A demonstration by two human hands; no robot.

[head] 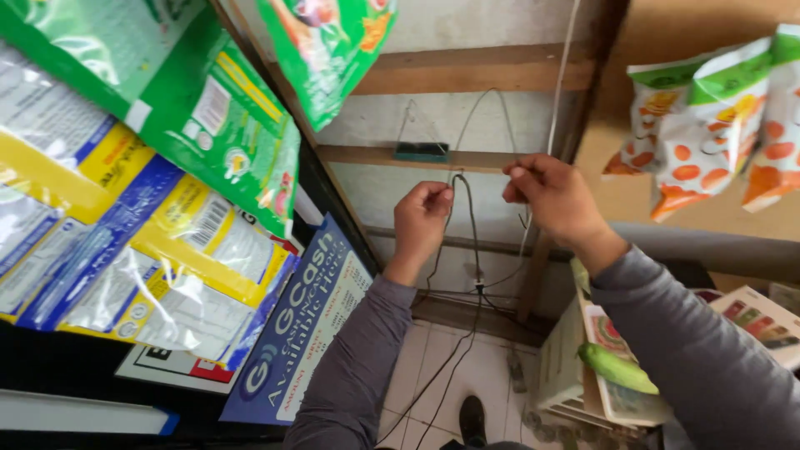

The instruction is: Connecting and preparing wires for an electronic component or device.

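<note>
Both hands up at the wall, working a thin dark cable [472, 218] that loops over near the lower wooden rail [483, 160] and hangs almost straight down to the tiled floor [467, 367]. Long axis pretty much vertical, running right between the two hands, a touch closer to the left one

Left hand [421, 218] curled shut, fingertips pinching the cable just under the bend. Right hand [554, 198] also closed into a pinch, a bit higher and off to the side; looks like it grips a thin strand too, but can't really tell which wire. Pale cord [563, 75] dropping down nearby from above

Grey sleeves, soft knit look. Cable slim, rubbery, slack lower down. Small dark green block [422, 151] sitting on the rail with bent wire rising from it. Glossy plastic packs everywhere: green and yellow-blue ones [167, 225] on the left, orange-white snack bags [708, 117] on the right. Blue printed sign [300, 325] leaning below, cardboard box [560, 354] by the right elbow
</note>
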